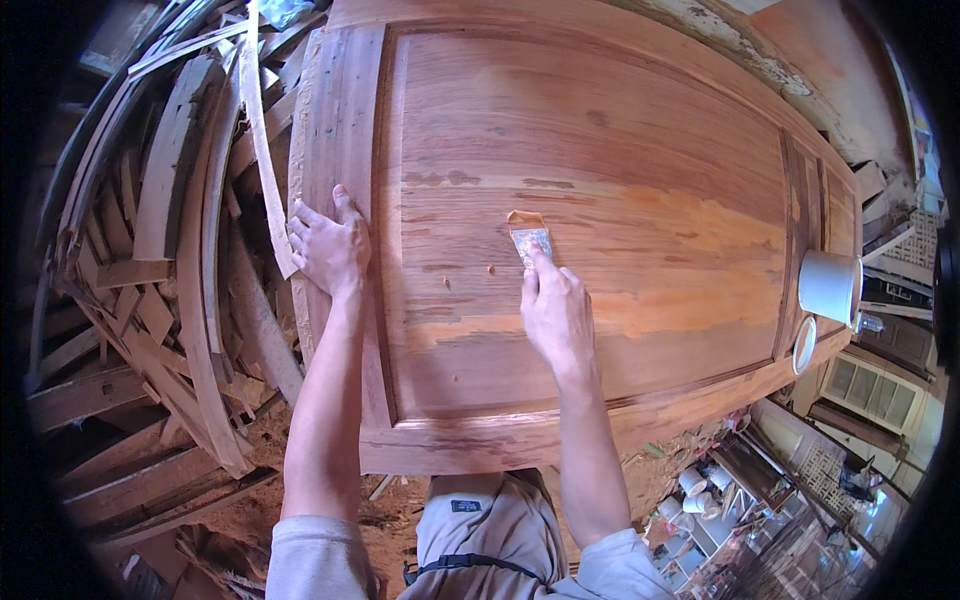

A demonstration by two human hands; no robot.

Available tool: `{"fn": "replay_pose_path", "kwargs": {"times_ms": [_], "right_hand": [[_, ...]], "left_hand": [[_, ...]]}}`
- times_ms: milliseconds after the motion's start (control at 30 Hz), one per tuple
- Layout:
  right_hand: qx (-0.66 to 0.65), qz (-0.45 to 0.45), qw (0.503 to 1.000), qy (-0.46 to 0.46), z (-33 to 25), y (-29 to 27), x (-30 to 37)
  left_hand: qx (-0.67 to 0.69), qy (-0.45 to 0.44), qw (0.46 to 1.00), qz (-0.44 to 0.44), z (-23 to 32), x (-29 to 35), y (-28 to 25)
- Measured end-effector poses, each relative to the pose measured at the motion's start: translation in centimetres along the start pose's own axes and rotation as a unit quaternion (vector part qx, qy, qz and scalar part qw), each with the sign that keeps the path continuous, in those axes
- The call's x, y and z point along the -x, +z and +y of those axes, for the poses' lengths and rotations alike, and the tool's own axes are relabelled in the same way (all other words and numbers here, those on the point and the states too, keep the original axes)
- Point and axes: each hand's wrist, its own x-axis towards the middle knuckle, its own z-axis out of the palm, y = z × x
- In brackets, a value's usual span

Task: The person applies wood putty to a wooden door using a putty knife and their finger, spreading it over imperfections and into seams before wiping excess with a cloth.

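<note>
Left of the wooden door, scrap boards lie heaped. On the door's left border rests the left hand, its grip open and empty. Near the middle of the door, the right hand has its grip closed on a small scraper, orange paste along the far edge. Orange smears mark the door's right half; at its right end sit a white tub and pale disc.
</note>
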Motion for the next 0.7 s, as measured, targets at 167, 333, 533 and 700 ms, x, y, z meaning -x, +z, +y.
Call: {"fn": "replay_pose_path", "kwargs": {"times_ms": [167, 333, 533, 700], "right_hand": [[-0.027, 0.081, 0.996, -0.008, 0.7, -0.1, -1.3], [-0.016, 0.049, 0.999, 0.006, 2.6, -0.7, -0.2], [-0.029, 0.126, 0.991, -0.034, 4.4, 0.2, -1.6], [-0.044, 0.076, 0.996, -0.021, 5.2, -1.8, -0.2]], "left_hand": [[0.006, -0.008, 1.0, -0.021, 0.5, 0.2, -0.4], [-0.003, -0.006, 1.0, -0.006, 0.6, 0.2, 0.0], [0.005, -0.006, 1.0, -0.014, 0.8, 0.3, -0.1], [-0.002, -0.006, 1.0, -0.002, 0.7, 0.3, -0.1]]}}
